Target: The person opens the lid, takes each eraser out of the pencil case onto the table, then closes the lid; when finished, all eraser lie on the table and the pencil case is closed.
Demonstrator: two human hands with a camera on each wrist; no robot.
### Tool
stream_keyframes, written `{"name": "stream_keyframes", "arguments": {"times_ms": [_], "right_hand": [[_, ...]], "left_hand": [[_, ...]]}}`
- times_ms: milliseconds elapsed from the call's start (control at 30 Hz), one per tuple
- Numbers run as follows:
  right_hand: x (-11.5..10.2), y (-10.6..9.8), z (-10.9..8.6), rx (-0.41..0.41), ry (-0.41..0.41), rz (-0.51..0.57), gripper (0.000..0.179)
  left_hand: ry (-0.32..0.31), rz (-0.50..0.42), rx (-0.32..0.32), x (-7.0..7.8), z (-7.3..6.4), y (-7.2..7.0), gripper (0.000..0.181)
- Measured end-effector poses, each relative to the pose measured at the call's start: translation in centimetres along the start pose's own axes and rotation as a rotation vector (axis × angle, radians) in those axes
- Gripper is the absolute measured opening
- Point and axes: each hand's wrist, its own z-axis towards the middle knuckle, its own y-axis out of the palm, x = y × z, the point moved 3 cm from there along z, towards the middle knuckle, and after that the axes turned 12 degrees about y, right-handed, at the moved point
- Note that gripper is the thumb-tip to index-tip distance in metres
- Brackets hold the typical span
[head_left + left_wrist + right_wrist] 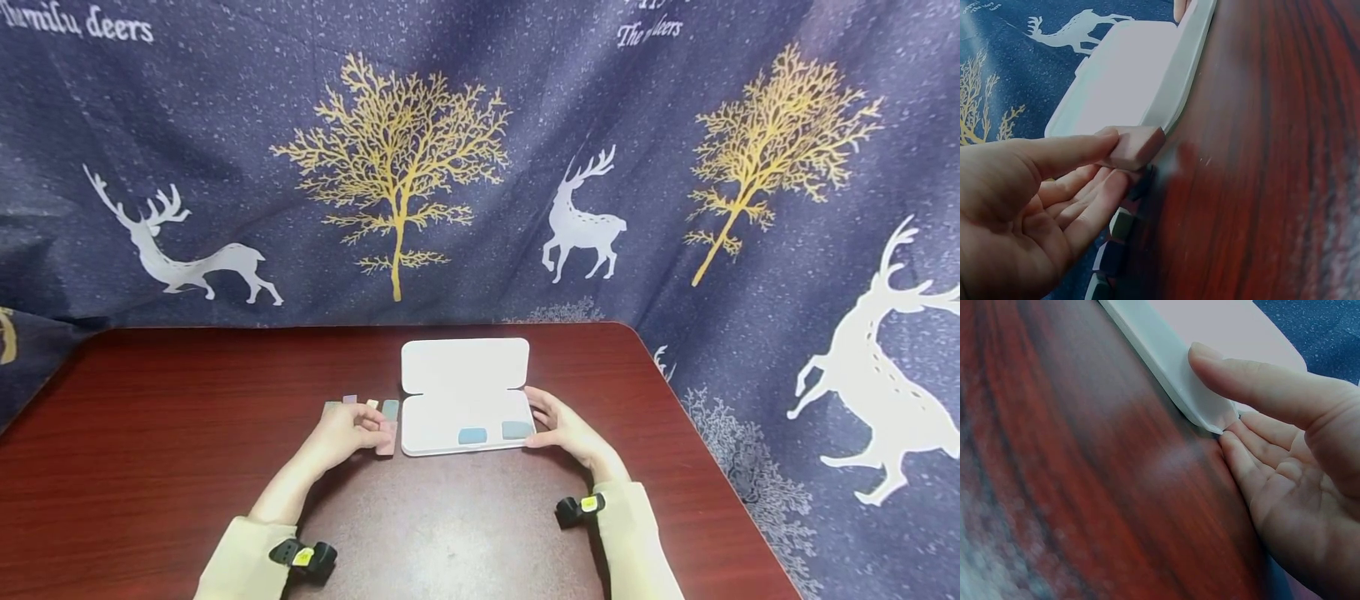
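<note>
My left hand pinches a small pink block between thumb and fingers, just left of the white case. The case lies with its hinged lid folded back. Inside, near the front edge, sit a blue block and a grey-blue block. My right hand grips the case's right end, with the thumb over the rim and the other fingers along the side. Beside and behind my left hand stand several more blocks, among them a teal one and a purple one.
The dark red wooden table reaches back to a blue cloth printed with deer and trees. Each sleeve carries a black strap with a small camera at the wrist.
</note>
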Motion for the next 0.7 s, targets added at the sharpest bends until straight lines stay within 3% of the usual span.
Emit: {"name": "stream_keyframes", "arguments": {"times_ms": [433, 700], "right_hand": [[0.09, -0.04, 0.06, -0.003, -0.004, -0.006, 0.091], [0.1, -0.02, 0.15, -0.006, 0.004, 0.014, 0.092]], "left_hand": [[0.002, 0.058, -0.004, -0.03, -0.21, 0.06, 0.033], [0.066, 0.056, -0.038, 0.08, -0.42, 0.04, 0.034]]}}
